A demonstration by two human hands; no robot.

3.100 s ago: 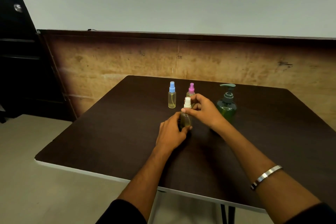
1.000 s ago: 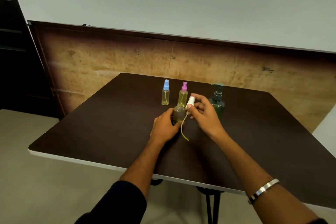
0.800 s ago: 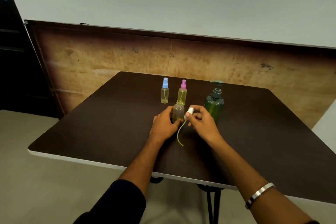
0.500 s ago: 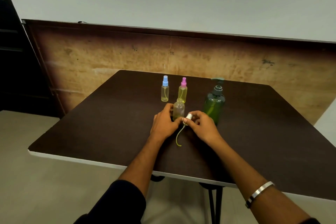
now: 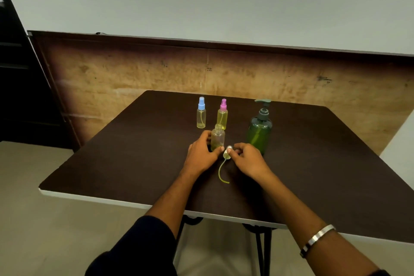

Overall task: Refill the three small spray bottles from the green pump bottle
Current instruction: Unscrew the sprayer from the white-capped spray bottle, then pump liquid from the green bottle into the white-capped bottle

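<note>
An uncapped small clear bottle stands on the dark table, and my left hand grips its lower part. My right hand pinches the white spray cap down at the tabletop, just right of that bottle. The cap's yellowish dip tube curves toward me across the table. Behind stand a blue-capped spray bottle and a pink-capped spray bottle. The green pump bottle stands upright to the right, just beyond my right hand.
The table's white front edge runs close to me, with black legs below. A worn wooden panel lines the wall behind the table. A dark cabinet stands at the far left.
My right hand unscrewed the white cap, lifted it with its tube out of the bottle, then lowered it to the tabletop beside the bottle. My left hand kept holding the bottle.
</note>
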